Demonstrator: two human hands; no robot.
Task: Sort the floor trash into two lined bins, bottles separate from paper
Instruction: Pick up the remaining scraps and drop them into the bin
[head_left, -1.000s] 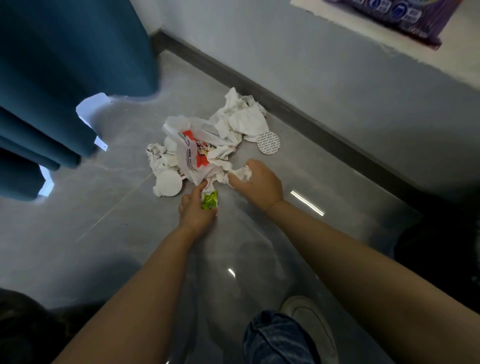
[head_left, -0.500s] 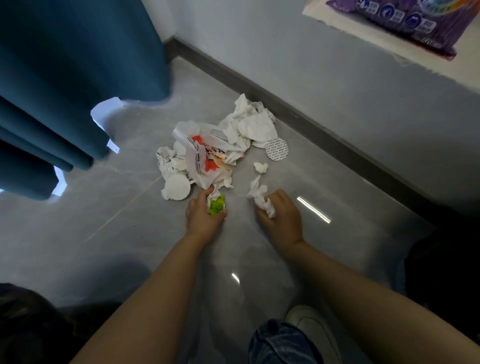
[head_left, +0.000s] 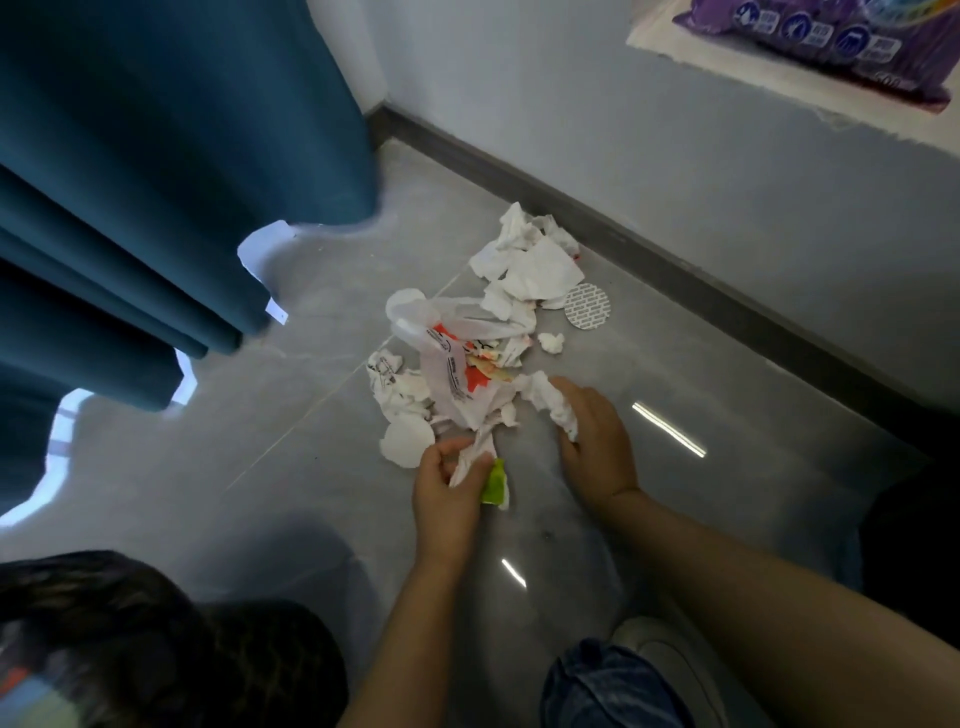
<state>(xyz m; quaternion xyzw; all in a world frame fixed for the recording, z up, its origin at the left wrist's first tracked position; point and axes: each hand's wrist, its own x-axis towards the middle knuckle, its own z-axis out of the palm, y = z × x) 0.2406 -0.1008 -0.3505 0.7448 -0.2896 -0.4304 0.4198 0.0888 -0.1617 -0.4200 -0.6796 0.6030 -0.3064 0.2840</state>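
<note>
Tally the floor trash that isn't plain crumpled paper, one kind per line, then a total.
Round discs: 2, a patterned disc by the wall and a white disc near the left hand
Printed plastic bags: 1, the bag
Green wrappers: 1, the wrapper at the left hand
Total: 4

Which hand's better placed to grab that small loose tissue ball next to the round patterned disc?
Right, probably. The right hand is on the tissue ball's side, nearer. The left hand sits farther back, already gripping the green-and-white scrap.
</note>
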